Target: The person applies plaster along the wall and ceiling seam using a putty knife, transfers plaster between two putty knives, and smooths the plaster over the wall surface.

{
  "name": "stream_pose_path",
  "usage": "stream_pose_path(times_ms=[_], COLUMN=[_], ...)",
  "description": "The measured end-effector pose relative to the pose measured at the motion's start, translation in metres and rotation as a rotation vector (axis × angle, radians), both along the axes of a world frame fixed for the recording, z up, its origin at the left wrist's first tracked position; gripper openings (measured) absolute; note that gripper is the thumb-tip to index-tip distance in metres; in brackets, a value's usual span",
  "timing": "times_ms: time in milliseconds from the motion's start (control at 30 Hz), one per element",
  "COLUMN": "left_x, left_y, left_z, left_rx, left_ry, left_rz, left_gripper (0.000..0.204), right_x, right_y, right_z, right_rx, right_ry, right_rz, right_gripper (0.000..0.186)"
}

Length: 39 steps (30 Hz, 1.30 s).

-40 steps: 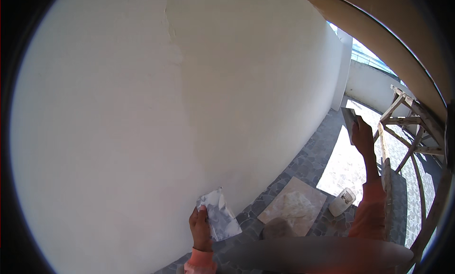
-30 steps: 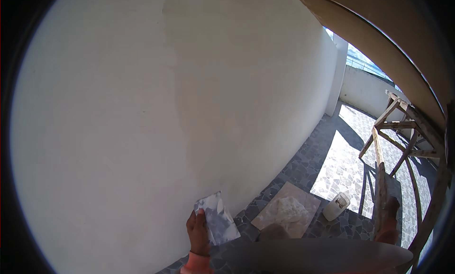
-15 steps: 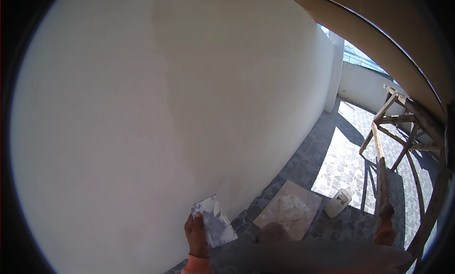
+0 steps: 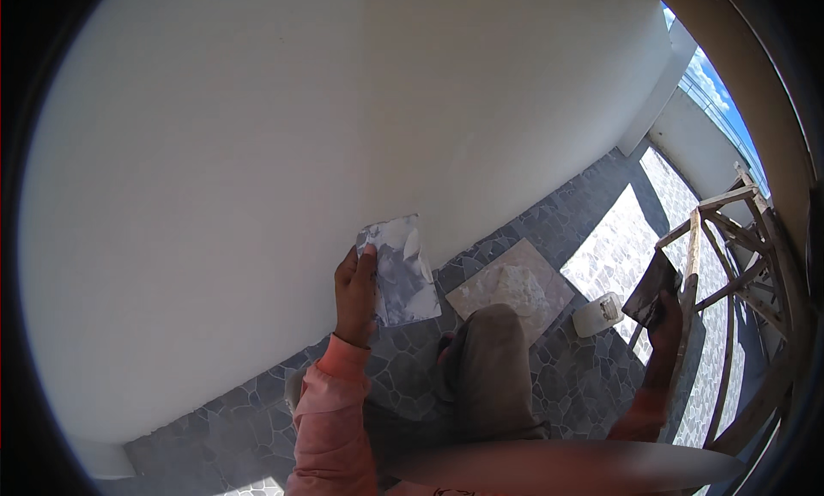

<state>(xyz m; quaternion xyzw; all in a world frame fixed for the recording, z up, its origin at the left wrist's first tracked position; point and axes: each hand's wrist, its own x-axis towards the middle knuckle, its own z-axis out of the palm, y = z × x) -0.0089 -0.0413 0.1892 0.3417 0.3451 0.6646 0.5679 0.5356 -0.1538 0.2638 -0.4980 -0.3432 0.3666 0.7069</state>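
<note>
My left hand [image 4: 353, 294] grips a flat rectangular plate [image 4: 396, 277] smeared with white and grey putty, thumb on its face, in front of the wall [image 4: 283, 196]. The wall is pale on the left, with a greyer patch to the right. Out to the right, my right hand [image 4: 664, 320] holds a dark flat blade [image 4: 651, 286] that looks like a putty trowel, close to a wooden trestle. Between my hands, a board [image 4: 534, 254] lies on the floor, bearing a mound of white putty [image 4: 515, 288].
A white plastic container [image 4: 594, 316] stands beside the board. The wooden trestle [image 4: 725, 200] rises on the right. My bent knee [image 4: 493, 367] is just in front of the board. Grey stone-patterned flooring [image 4: 558, 393] runs along the wall, with sunlit patches [image 4: 614, 234].
The view has tilted downward, showing more floor, my knee and my sleeves. Both hands appear higher in view. The dark blade in my right hand has come into sight.
</note>
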Motion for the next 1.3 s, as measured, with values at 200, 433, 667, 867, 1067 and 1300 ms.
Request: stream_pose_path(times_ms=[200, 433, 667, 867, 1067, 1300], left_x=[-0.002, -0.002, -0.005, -0.006, 0.005, -0.004], left_y=[0.000, -0.009, -0.009, -0.002, 0.008, -0.010], left_z=[-0.009, -0.009, -0.012, -0.014, -0.012, -0.013], left_rx=[-0.044, -0.026, -0.054, -0.051, -0.099, -0.041], left_ry=[-0.014, 0.133, 0.148, 0.114, 0.052, 0.172], left_rz=[0.080, 0.158, 0.168, 0.173, 0.194, 0.192], left_gripper=[0.025, 0.027, 0.027, 0.026, 0.024, 0.026], right_x=[-0.178, -0.298, -0.318, -0.326, -0.293, -0.260], right_y=[0.054, 0.092, 0.112, 0.123, 0.143, 0.187], right_z=[0.015, 0.032, 0.029, 0.032, 0.088, 0.146], right_rx=[-0.235, 0.523, 0.784, 0.750, 0.174, 0.145], right_ry=[-0.635, -1.526, -1.730, -1.910, -1.373, -0.902], right_rz=[0.439, 0.648, 0.731, 0.864, 1.300, 0.639], right_gripper=[0.028, 0.032, 0.034, 0.038, 0.032, 0.023])
